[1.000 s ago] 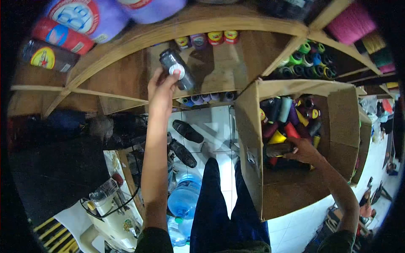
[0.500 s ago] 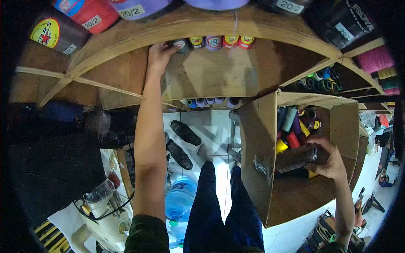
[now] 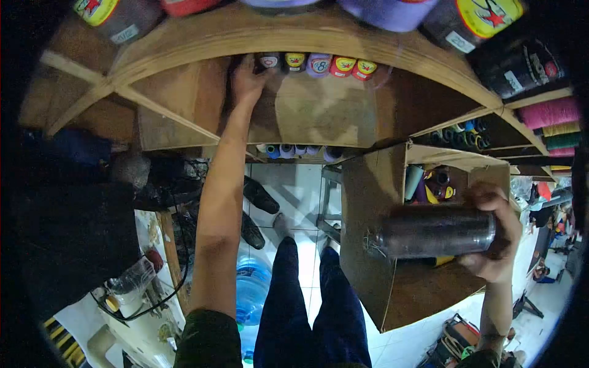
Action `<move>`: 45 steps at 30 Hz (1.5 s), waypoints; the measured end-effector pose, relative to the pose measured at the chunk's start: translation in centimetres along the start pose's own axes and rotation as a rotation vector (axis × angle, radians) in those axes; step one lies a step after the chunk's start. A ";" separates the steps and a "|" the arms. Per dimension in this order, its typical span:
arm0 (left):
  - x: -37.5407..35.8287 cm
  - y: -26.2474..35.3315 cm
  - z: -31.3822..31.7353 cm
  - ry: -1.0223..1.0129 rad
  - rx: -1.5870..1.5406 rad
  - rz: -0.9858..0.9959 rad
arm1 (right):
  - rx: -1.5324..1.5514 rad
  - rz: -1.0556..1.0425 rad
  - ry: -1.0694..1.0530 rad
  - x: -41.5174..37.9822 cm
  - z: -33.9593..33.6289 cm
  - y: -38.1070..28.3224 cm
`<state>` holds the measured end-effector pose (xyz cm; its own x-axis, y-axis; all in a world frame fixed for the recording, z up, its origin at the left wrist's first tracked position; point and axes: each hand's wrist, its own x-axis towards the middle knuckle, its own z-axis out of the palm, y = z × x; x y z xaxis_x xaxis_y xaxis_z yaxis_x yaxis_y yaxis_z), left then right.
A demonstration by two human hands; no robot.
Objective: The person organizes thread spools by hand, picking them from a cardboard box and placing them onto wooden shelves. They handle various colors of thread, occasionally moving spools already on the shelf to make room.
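Note:
My left hand (image 3: 250,81) reaches into the shelf compartment, its fingers at a dark spool (image 3: 269,61) at the left end of a row of labelled thread spools (image 3: 319,65). Whether the fingers grip that spool is hard to see. On the right, my right hand (image 3: 500,236) is wrapped round the end of a large dark brown thread spool (image 3: 432,232), which lies sideways above the open cardboard box (image 3: 374,202). Inside the box are several spools, among them a grey-green one (image 3: 413,182).
Big spools (image 3: 392,12) stand on the upper shelf, whose wooden edge (image 3: 294,42) curves across the top. A sewing machine (image 3: 144,306) is at lower left. Blue water bottles (image 3: 253,294) and dark shoes (image 3: 261,195) are on the floor. Smaller spools (image 3: 460,135) fill a right compartment.
My right hand has lifted the dark brown spool up out of the box, nearer the camera. The view has shifted, and my left hand remains beside the dark spool on the shelf.

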<state>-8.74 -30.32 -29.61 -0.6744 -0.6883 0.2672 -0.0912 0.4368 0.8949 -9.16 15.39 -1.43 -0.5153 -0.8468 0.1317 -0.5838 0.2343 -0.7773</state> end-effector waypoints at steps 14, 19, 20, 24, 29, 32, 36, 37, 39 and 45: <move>-18.0 8.2 -2.0 0.397 -0.631 -0.273 | -0.073 0.099 -0.093 19.1 17.5 1.9; -21.6 10.0 -3.2 0.391 -1.030 -0.258 | -0.457 0.023 -0.092 26.0 19.1 2.0; -22.2 10.0 -2.9 0.382 -1.065 -0.261 | -0.438 -0.140 -0.068 27.7 20.0 2.5; -24.1 10.3 -2.2 0.295 -0.977 -0.301 | -0.586 -0.158 -0.088 31.4 22.9 2.2; -25.2 10.2 -2.1 0.263 -0.961 -0.365 | -0.675 -0.122 -0.106 32.8 24.1 2.4; -25.4 9.8 -2.7 0.260 -0.968 -0.343 | -0.703 -0.106 -0.119 32.9 24.1 1.9; -25.6 8.3 -2.6 0.295 -0.922 -0.309 | -0.727 -0.105 -0.114 33.0 23.9 2.1; -25.5 8.2 -2.7 0.306 -0.919 -0.307 | -0.731 -0.110 -0.105 33.0 23.8 2.6; -25.4 8.5 -2.8 0.317 -0.891 -0.316 | -0.727 -0.109 -0.096 32.8 23.5 2.5; -25.6 10.7 -3.3 0.259 -0.765 -0.382 | -0.513 -0.189 -0.207 24.8 17.8 -1.0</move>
<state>9.92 -9.98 -25.73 -0.5027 -0.8576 -0.1086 0.3009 -0.2913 0.9081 -10.23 -14.37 -8.28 -0.2694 -0.9600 0.0759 -0.9094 0.2277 -0.3481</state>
